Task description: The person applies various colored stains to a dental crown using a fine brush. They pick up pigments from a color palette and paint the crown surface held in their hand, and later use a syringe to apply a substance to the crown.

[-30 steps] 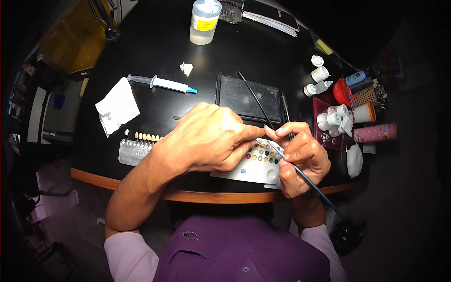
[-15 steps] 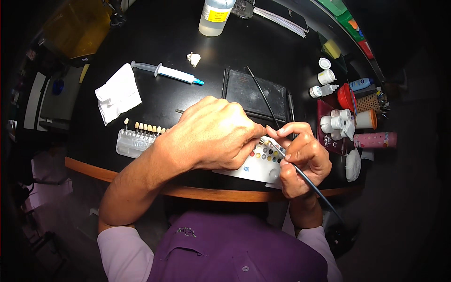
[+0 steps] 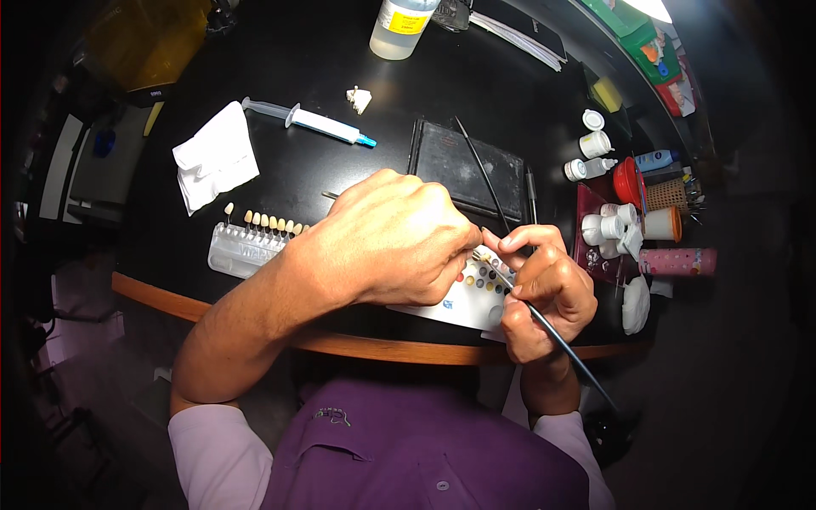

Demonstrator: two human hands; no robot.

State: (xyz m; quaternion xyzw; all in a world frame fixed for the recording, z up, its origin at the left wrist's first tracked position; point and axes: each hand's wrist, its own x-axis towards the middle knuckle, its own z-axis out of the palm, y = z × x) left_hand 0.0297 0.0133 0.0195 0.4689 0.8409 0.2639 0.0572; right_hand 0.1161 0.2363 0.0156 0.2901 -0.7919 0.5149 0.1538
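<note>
My right hand (image 3: 548, 293) pinches a long, thin, dark-handled brush (image 3: 565, 347), its handle slanting down to the right. The brush's metal end reaches up to a small tooth-coloured piece (image 3: 481, 255) at the fingertips of my left hand (image 3: 387, 238). That hand is closed, back upward, and its grip is hidden. A metal tool end (image 3: 330, 195) shows just beyond my left hand; I cannot tell whether it is held. Under the hands lies a white card with coloured dots (image 3: 455, 308). To the left stands a clear tooth shade guide (image 3: 229, 248) with several tooth tabs.
Beyond my hands lies a black palette case (image 3: 450, 157) with another brush (image 3: 480, 166) across it. Further off are a syringe (image 3: 327, 126), a tissue (image 3: 217, 161), a small white model piece (image 3: 359, 99) and a bottle (image 3: 395, 34). Several jars (image 3: 595, 143) line the right side.
The view has shifted slightly, so the table things sit a little differently. Both hands keep nearly the same pose, with the brush end still at the small piece.
</note>
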